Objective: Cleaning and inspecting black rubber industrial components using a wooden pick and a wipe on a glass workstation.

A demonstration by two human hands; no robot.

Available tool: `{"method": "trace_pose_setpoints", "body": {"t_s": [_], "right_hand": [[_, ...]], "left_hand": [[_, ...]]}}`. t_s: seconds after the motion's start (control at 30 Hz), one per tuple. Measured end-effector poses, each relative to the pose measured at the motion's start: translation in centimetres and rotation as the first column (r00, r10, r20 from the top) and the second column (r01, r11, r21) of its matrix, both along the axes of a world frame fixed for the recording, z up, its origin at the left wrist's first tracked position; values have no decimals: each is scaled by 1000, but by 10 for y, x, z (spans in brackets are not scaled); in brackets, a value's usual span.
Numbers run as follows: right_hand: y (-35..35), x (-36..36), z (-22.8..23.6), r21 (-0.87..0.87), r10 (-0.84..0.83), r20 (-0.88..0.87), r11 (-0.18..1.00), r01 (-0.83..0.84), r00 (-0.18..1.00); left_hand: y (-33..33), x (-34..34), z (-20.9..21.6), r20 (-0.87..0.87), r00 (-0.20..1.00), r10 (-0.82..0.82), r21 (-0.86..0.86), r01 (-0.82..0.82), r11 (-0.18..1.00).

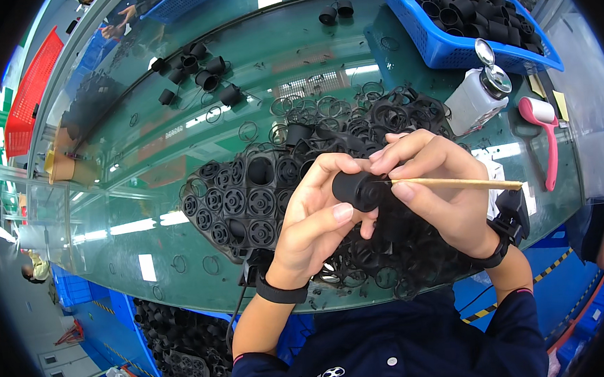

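Observation:
My left hand (315, 219) is closed around a short black cylindrical cap (355, 191), its end face turned to the right. Between the thumb and fingers of my right hand (440, 192) is a thin wooden stick (464, 181) with a fine dark tip, which meets or nearly meets the end of the cap. Under both hands spreads a pile of black rubber rings (385, 252). Beside my left hand lies a black moulded sheet (237, 199) with round ribbed discs in it.
A blue basket (439, 59) full of black caps stands at the far right. Near it are a clear bottle with a metal lid (479, 95) and a pink-handled roller (549, 139). Loose black caps (205, 80) lie at the far left on the green tabletop (147, 250).

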State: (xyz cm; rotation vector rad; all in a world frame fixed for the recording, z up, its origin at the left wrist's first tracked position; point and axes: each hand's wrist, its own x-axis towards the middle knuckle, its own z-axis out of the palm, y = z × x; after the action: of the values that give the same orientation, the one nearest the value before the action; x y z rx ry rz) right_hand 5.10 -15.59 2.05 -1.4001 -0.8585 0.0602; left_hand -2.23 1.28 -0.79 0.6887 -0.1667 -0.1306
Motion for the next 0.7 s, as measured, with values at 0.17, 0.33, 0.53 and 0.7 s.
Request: {"method": "trace_pose_setpoints", "body": {"t_s": [0.17,0.33,0.53,0.7], "right_hand": [[1,-1,0,-9,42,42,999,-41,998],[1,-2,4,-50,41,50,998,-39,998],[3,-10,0,-217,-94,642,930,298,761],[-1,-7,3,-143,-70,289,983,115,955]], "left_hand": [[-3,0,-2,-11,1000,14,-32,-14,999],[-6,-1,2,-50,997,60,40,-58,998],[-8,3,-11,141,968,208,302,-242,922],[-8,2,3,16,989,150,148,-151,977]]}}
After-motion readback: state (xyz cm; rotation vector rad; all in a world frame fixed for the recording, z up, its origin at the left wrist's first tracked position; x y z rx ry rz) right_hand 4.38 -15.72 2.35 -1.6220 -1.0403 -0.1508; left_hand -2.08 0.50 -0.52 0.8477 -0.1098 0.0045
